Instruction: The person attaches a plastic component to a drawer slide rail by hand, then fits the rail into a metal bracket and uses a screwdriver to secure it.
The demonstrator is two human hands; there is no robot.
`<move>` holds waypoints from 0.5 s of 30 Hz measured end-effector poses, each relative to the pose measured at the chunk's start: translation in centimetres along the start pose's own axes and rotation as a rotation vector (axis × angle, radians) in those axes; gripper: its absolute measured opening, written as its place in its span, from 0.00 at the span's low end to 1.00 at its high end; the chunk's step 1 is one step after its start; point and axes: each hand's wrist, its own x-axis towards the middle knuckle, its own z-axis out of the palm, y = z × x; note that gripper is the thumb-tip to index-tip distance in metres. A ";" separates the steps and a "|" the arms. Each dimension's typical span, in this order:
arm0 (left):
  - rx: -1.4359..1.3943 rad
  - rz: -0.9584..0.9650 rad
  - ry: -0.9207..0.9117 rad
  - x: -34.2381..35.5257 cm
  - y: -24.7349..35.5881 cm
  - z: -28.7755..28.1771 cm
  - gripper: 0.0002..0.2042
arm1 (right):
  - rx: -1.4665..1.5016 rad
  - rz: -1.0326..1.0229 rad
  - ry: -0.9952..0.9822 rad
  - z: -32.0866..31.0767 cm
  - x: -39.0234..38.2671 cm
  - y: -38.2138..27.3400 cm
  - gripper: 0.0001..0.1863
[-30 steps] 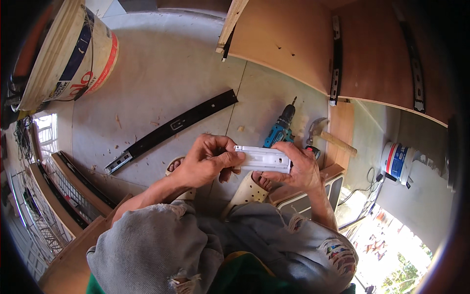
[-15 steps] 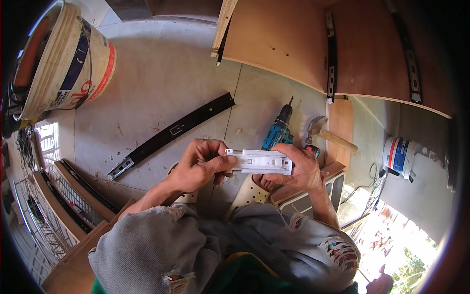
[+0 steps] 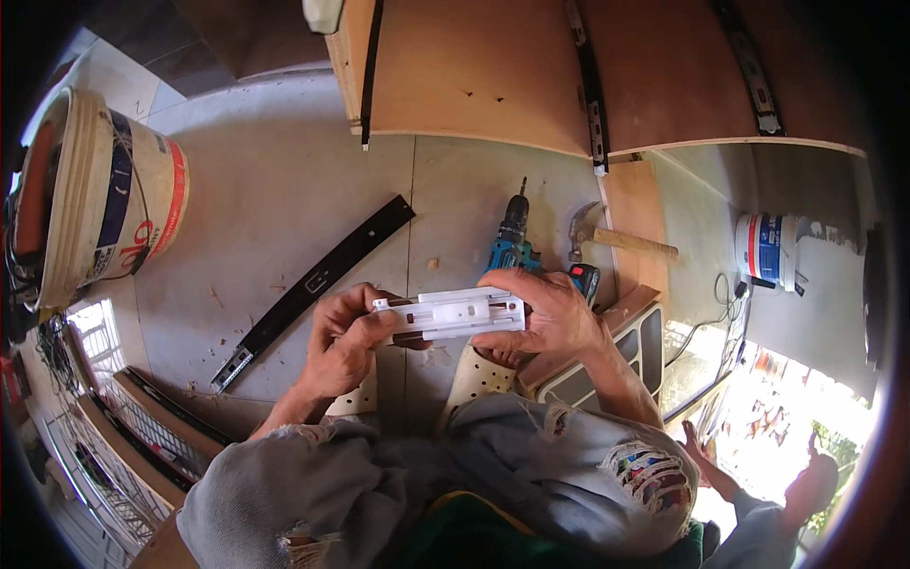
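Note:
Both my hands hold a white plastic sliding fitting (image 3: 464, 314) level above my feet, one at each end. My left hand (image 3: 346, 337) pinches its narrow end between thumb and fingers. Around the wider end my right hand (image 3: 550, 313) is closed, thumb and fingers on opposite edges. Beyond the fitting, a black drawer slide (image 3: 318, 283) lies slantwise on the floor. A teal and black cordless drill (image 3: 512, 242), bit pointing away, rests past my right hand. Just right of the drill is a claw hammer (image 3: 630, 243) with a wooden handle.
Wooden cabinet panels (image 3: 474, 71) with mounted drawer slides (image 3: 590, 85) stand ahead and right. A large bucket (image 3: 104, 204) is at left, above wire-mesh drawers (image 3: 161, 417). A smaller paint bucket (image 3: 766, 248) stands at right. Another person (image 3: 768, 512) is at lower right.
The white fitting looks longer, its narrow part drawn out leftward. My view has shifted, so the floor things sit further left. The other person shows more at lower right.

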 end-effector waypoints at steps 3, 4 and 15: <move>-0.031 -0.004 0.046 0.2 -0.5 -0.4 0.06 | 0.073 0.037 0.015 0.3 -0.2 0.1 0.30; -0.043 0.032 0.041 0.2 -0.4 -0.2 0.06 | 0.165 0.092 -0.004 0.3 -0.1 0.0 0.29; -0.010 0.118 0.020 0.2 -1.0 -0.5 0.06 | 0.621 0.279 0.075 1.7 0.0 -1.1 0.14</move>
